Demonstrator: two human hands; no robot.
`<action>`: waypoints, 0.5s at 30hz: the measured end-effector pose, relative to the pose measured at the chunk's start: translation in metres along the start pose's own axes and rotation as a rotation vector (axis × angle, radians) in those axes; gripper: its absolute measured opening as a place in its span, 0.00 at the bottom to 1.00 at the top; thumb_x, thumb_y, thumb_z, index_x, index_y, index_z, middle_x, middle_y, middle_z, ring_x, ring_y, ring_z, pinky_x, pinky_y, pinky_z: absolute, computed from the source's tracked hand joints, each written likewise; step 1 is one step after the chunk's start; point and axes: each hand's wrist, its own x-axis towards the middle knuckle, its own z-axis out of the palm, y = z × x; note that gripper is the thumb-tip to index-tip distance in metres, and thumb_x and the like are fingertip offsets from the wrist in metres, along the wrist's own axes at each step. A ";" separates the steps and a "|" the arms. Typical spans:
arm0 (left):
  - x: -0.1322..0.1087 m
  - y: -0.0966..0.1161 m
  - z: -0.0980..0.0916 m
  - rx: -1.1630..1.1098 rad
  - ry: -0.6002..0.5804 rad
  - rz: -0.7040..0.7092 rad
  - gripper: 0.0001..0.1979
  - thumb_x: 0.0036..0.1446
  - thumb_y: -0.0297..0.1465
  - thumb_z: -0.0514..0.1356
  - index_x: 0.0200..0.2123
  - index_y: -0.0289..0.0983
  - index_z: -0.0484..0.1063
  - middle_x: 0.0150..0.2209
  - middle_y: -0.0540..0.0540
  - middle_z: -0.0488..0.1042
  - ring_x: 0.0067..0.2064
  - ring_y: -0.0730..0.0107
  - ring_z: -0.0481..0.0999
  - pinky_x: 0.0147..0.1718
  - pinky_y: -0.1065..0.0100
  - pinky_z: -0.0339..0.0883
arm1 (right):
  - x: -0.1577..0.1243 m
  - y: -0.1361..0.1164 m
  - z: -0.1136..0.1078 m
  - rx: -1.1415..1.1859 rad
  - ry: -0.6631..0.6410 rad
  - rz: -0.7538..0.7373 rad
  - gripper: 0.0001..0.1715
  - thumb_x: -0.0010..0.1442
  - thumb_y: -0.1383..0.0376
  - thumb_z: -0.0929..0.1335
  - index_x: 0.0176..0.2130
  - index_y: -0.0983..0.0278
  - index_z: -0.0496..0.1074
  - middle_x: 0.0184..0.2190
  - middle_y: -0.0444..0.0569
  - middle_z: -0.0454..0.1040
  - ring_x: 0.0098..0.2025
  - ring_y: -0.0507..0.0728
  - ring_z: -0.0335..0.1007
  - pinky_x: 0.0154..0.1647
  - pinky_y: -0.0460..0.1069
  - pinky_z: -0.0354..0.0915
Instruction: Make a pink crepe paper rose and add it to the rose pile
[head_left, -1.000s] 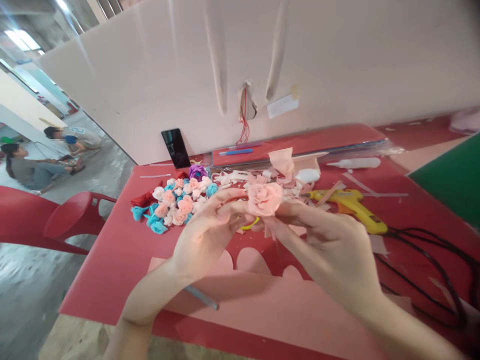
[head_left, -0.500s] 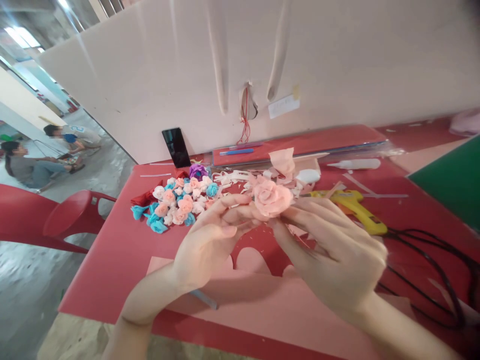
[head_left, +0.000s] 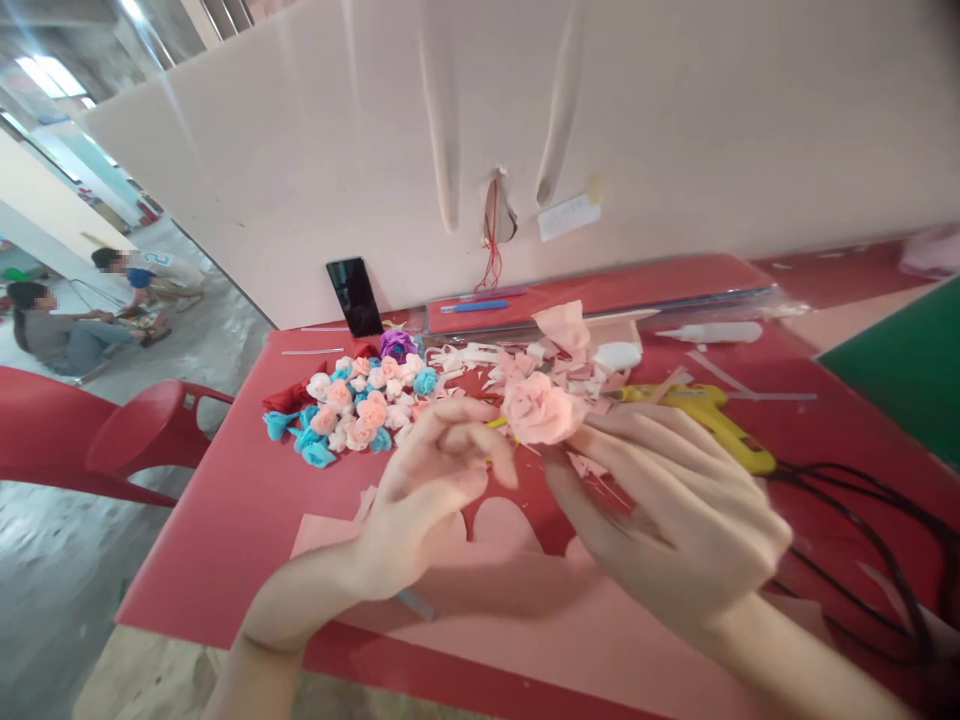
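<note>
A pink paper rose [head_left: 541, 408] is held up over the table by my right hand [head_left: 667, 500], whose thumb and fingers close on its underside. My left hand [head_left: 431, 490] is just left of the rose, fingers loosely curled and apart, with nothing visibly held. Beneath both hands lies pink paper [head_left: 525, 610] with rounded cut shapes [head_left: 506, 525] at its far edge. Behind my left hand is a cluster of small paper flowers [head_left: 360, 400] in pink, white and blue. Pale paper scraps [head_left: 525, 365] are heaped behind the rose.
A yellow glue gun [head_left: 705, 415] with black cables [head_left: 862, 490] lies at the right. A phone [head_left: 355, 297] leans on the back panel. Beyond it are a white bottle [head_left: 712, 332] and a blue pen [head_left: 475, 306]. Red chairs [head_left: 154, 430] and two seated people [head_left: 60, 335] are at the left.
My left fingers have come away from the rose and loosened. The rose has tilted and shifted slightly left and down in my right hand, which has turned a little.
</note>
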 end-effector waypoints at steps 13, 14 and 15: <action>0.013 0.034 -0.014 0.384 -0.314 -0.292 0.11 0.51 0.37 0.60 0.31 0.35 0.71 0.32 0.46 0.69 0.37 0.67 0.68 0.37 0.69 0.63 | 0.014 0.012 -0.017 0.642 -0.706 0.185 0.15 0.60 0.73 0.61 0.23 0.63 0.63 0.21 0.43 0.66 0.29 0.52 0.60 0.29 0.46 0.59; 0.011 0.036 -0.012 0.380 -0.306 -0.321 0.09 0.50 0.35 0.61 0.30 0.35 0.71 0.32 0.46 0.69 0.36 0.67 0.69 0.35 0.69 0.63 | 0.014 0.011 -0.017 0.658 -0.729 0.201 0.15 0.60 0.73 0.61 0.23 0.63 0.63 0.21 0.43 0.65 0.28 0.51 0.59 0.28 0.46 0.58; 0.010 0.037 -0.010 0.372 -0.301 -0.353 0.07 0.49 0.32 0.61 0.30 0.35 0.70 0.32 0.47 0.69 0.36 0.68 0.69 0.34 0.69 0.62 | 0.014 0.011 -0.018 0.672 -0.742 0.215 0.15 0.60 0.73 0.61 0.22 0.63 0.63 0.21 0.43 0.65 0.28 0.51 0.59 0.28 0.45 0.58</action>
